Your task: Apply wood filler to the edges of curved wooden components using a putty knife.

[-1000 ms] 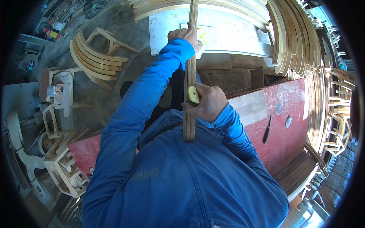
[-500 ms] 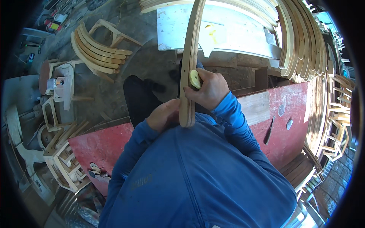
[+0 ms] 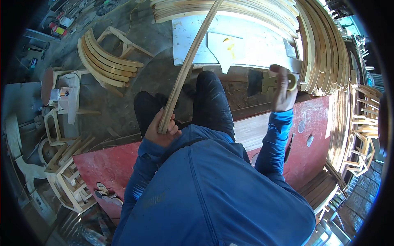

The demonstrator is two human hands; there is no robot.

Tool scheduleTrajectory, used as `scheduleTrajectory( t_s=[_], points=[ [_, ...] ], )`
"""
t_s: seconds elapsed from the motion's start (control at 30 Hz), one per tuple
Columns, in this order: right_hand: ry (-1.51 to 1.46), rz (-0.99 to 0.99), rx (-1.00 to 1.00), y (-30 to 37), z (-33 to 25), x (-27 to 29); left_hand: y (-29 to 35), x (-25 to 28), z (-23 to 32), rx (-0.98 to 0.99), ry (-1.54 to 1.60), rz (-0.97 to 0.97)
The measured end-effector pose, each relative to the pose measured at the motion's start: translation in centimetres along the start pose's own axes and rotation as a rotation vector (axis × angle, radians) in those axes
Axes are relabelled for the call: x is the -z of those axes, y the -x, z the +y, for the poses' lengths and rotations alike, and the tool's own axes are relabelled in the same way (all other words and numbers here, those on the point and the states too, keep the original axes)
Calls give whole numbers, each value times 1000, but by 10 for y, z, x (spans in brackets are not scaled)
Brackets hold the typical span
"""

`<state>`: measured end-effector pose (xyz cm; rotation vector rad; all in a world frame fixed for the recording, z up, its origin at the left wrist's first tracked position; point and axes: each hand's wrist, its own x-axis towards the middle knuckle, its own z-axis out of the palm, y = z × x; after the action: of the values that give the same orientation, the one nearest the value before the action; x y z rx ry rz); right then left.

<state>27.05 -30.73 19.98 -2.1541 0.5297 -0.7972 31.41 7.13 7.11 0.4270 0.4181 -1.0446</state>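
My left hand is closed round the near end of a long, narrow wooden strip. The strip slants up and away to the right, past the top of the view. Out to the right, my right hand, somewhat blurred, grips a putty knife with a yellowish handle and a wide dark blade pointing left. Left of that blade lies a white sheet with a tapered near end and a yellow smear on it, on a pale board.
Curved wooden pieces are stacked at the far side and at the right. More curved pieces rest on a wooden frame at left. A red board holds a dark slim tool. Small wooden frames stand at lower left.
My right hand has left the wooden strip and swung right with the putty knife. The strip has turned, showing its narrow edge, and its near end has moved left in my left hand.
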Motion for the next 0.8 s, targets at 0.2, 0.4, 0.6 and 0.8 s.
scheduleTrajectory(
  t_s=[0.2, 0.4, 0.6, 0.8],
  points=[
    [-154, -68, -314, 8, 27, 7, 0, 12, 2, -35, -117, 153],
    [-461, -167, -211, 28, 43, -44, 25, 7, -12, -45, -145, 239],
    [-142, -204, 395, 31, 30, -88, 38, 1, -13, -36, -192, 255],
    [109, -429, 641, 34, 33, -112, 37, 1, -14, -16, -178, 261]
  ],
)
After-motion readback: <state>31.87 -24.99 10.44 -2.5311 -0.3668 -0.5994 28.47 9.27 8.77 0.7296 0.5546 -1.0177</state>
